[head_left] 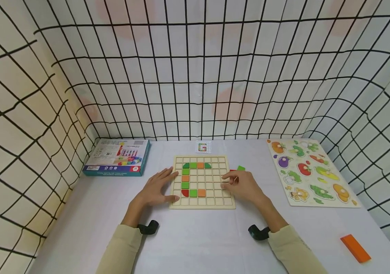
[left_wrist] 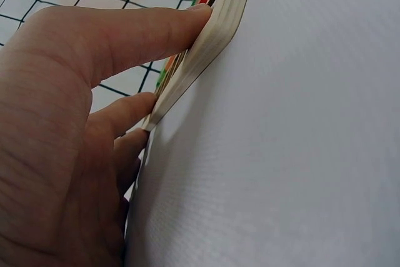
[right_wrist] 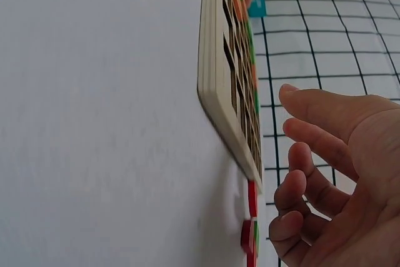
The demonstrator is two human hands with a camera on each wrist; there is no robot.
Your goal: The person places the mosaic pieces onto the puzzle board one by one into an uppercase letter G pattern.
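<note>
A wooden grid board (head_left: 212, 183) lies flat in the middle of the table. Green and orange square tiles, with green and red rounded corner tiles, form an open C-like outline on its left and middle cells. My left hand (head_left: 156, 187) rests along the board's left side, fingers stretched out; its thumb (left_wrist: 169, 29) touches the rim in the left wrist view. Over the right side hovers my right hand (head_left: 244, 185), fingers loosely bent. Nothing shows between its thumb and fingers (right_wrist: 312, 186) in the right wrist view. Loose red tiles (right_wrist: 252, 198) and a green tile (head_left: 241, 168) lie beside the board.
Behind the board is a small card (head_left: 203, 147) with a coloured G. A toy box (head_left: 112, 152) stands at the back left. A vegetable picture puzzle (head_left: 313, 175) lies to the right, an orange block (head_left: 356, 248) at the front right. Black netting (head_left: 195, 82) surrounds the table.
</note>
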